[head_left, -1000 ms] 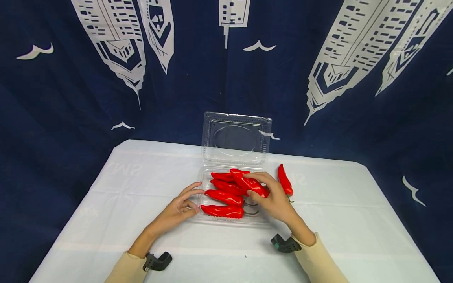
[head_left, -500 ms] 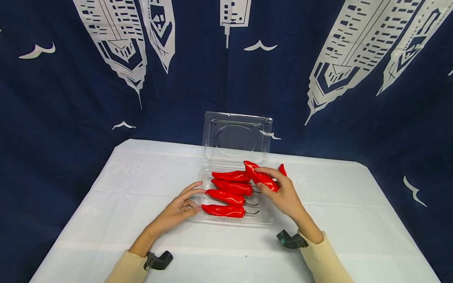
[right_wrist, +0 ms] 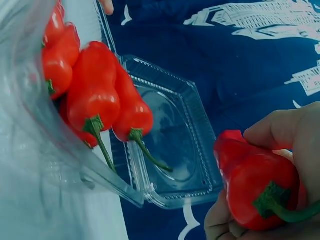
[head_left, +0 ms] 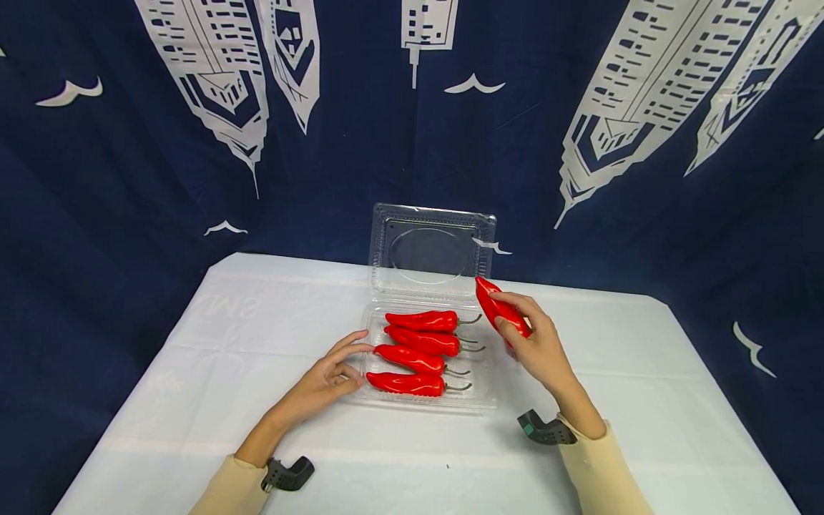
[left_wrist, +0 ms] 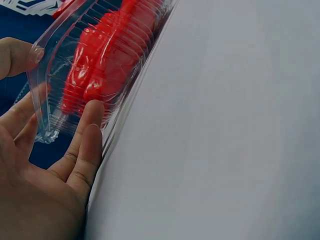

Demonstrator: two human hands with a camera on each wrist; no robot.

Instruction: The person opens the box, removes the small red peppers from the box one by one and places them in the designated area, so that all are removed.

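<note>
A glossy red pepper (head_left: pixel 503 312) is being gripped by the right hand (head_left: pixel 537 348) just right of the clear tray (head_left: pixel 479 383). The tray's left edge is being touched by the relaxed left hand (head_left: pixel 325 383). The pepper is being judged light, firm and slick, best held mid-body.

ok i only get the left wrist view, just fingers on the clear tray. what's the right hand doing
Observer: The right hand grips a glossy red chilli pepper just right of the clear plastic tray.
Operator: how many are in the tray
Observer: Inside lie four red peppers in a row, stems pointing right.
Operator: and the lid
Observer: The clear hinged lid stands open at the tray's far side.
</note>
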